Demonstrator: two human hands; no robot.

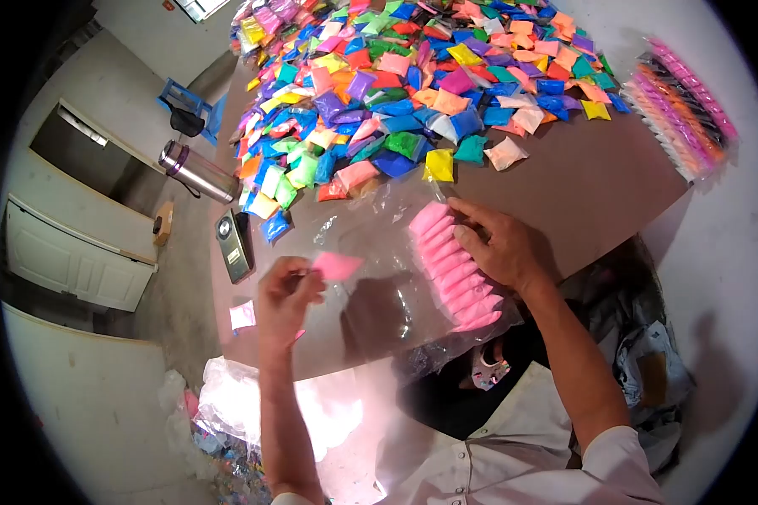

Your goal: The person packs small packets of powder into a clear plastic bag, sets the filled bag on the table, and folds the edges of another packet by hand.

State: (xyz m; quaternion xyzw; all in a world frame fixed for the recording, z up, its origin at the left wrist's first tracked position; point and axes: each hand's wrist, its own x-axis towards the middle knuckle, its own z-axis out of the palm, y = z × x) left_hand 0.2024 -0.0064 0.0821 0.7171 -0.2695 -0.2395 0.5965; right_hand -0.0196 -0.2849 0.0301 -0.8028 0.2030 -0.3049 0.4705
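A small pink packet is pinched between the thumb and fingers of my left hand, above the brown table's left part. My right hand rests at the upper right edge of a row of overlapping pink packets, its thumb and forefinger on the top ones. The row lies on a clear plastic sheet or bag, whose exact shape is hard to make out. Beyond both hands spreads a large heap of small packets in many colours.
A steel flask and a phone sit along the table's left edge, with a white packet nearer me. Wrapped rows of coloured packets lie at the right. Plastic bags are below the table on the right.
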